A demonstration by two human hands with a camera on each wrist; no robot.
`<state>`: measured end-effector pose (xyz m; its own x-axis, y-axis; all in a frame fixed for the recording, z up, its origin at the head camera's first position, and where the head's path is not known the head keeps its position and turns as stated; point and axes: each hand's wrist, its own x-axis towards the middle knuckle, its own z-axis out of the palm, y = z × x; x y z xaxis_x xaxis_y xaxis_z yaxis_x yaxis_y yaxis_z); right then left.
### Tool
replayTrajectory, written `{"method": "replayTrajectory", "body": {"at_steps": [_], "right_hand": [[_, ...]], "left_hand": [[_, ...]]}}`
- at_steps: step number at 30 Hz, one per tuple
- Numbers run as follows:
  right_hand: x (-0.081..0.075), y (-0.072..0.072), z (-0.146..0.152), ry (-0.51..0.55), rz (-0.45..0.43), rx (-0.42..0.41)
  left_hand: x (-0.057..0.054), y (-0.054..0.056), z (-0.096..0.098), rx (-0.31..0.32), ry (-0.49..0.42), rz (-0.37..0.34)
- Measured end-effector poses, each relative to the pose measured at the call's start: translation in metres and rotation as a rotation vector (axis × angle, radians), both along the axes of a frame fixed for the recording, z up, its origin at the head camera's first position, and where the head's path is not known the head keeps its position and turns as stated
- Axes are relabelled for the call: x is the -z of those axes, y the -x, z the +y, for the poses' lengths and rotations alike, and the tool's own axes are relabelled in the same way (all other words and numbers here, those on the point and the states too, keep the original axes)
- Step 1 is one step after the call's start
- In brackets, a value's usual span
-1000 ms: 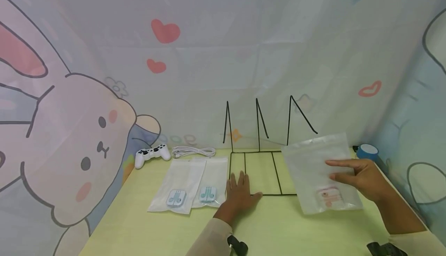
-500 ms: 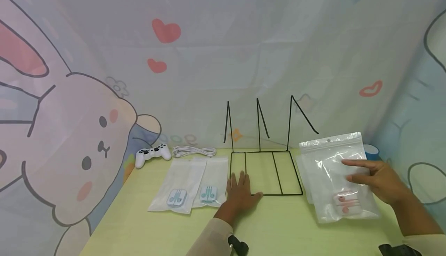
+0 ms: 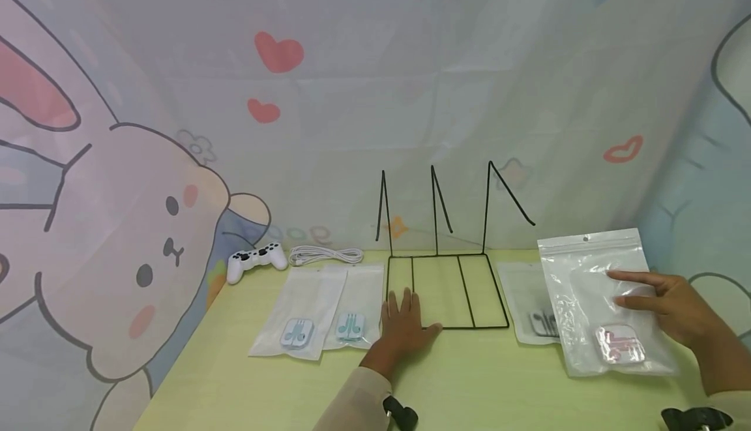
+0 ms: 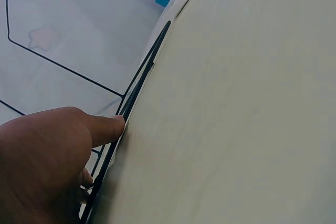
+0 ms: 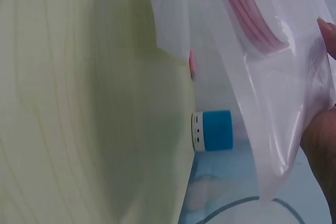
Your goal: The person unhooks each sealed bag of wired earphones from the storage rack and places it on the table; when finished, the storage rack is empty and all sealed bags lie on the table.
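Note:
My left hand (image 3: 405, 326) lies spread on the base of a black wire rack (image 3: 469, 291) with three upright prongs. In the left wrist view its thumb (image 4: 113, 127) presses the rack's front bar. My right hand (image 3: 675, 304) grips a clear zip bag (image 3: 592, 281) holding pink earphones (image 3: 620, 344), raised over the table's right side. Some of its fingers are hidden behind the bag. Partly behind that bag lies another zip bag (image 3: 519, 287) with black earphones (image 3: 543, 324).
Left of the rack lie two zip bags (image 3: 311, 294) with light-blue earphones (image 3: 297, 334). Behind them are a white game controller (image 3: 257, 260) and a coiled white cable (image 3: 325, 255). A blue-and-white cylinder (image 5: 216, 130) stands near the table's edge in the right wrist view.
My right hand has moved right with the pink-earphone bag, away from the rack. The black-earphone bag has come into sight; the blue cylinder is now hidden in the head view. My left hand stays put.

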<state>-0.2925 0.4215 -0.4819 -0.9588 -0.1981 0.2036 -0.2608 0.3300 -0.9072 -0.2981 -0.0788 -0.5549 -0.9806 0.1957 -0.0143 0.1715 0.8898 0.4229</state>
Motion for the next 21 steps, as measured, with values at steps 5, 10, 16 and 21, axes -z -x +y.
{"method": "replayTrajectory", "body": {"at_steps": [5, 10, 16, 21], "right_hand": [[0.002, 0.003, 0.009, -0.015, -0.073, 0.052], [0.006, 0.008, 0.015, 0.020, -0.117, 0.061], [0.009, 0.010, 0.021, 0.044, -0.207, 0.073], [0.017, 0.011, 0.021, 0.033, -0.237, 0.087]], "left_hand": [[0.001, 0.001, 0.000, -0.006, -0.002, -0.002], [-0.001, 0.000, -0.001, -0.005, 0.011, -0.009], [0.006, 0.004, -0.001, -0.011, -0.023, -0.006], [-0.001, 0.001, -0.001, -0.006, 0.003, -0.007]]}}
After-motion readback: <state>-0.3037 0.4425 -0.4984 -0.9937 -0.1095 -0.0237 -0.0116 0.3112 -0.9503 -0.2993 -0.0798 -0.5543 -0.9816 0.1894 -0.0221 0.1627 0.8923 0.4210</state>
